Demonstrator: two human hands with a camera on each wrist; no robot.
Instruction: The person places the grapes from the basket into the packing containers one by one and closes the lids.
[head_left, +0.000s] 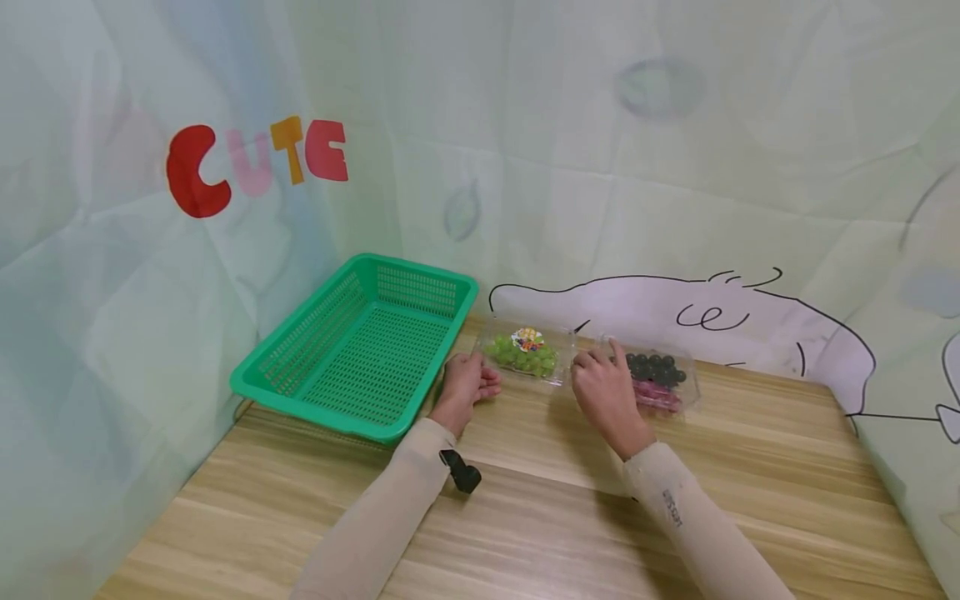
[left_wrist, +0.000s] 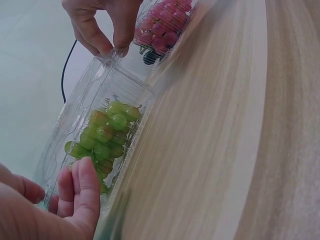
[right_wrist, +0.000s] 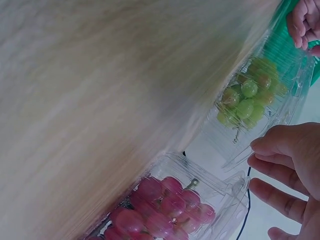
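Observation:
A clear plastic clamshell box [head_left: 561,377] with green grapes [head_left: 517,357] inside lies on the table, a colourful sticker on its lid. My left hand [head_left: 463,385] is at the box's left end; in the left wrist view its thumb and bent fingers [left_wrist: 82,187] stand on either side of the box's edge. At the opposite end, my right hand [head_left: 603,387] pinches the box's corner between thumb and fingertips, as the left wrist view shows. Just right of it sits a second clear box [head_left: 692,392] holding dark grapes [head_left: 656,367] and red grapes [right_wrist: 160,210], partly behind the right hand.
A green plastic basket [head_left: 431,375] with slotted sides stands left of the left hand, near the wall sheet. Behind the boxes, a printed sheet [head_left: 600,200] rises from the back edge of the wooden table [head_left: 540,533]. A black strap [head_left: 461,471] sits on the left wrist.

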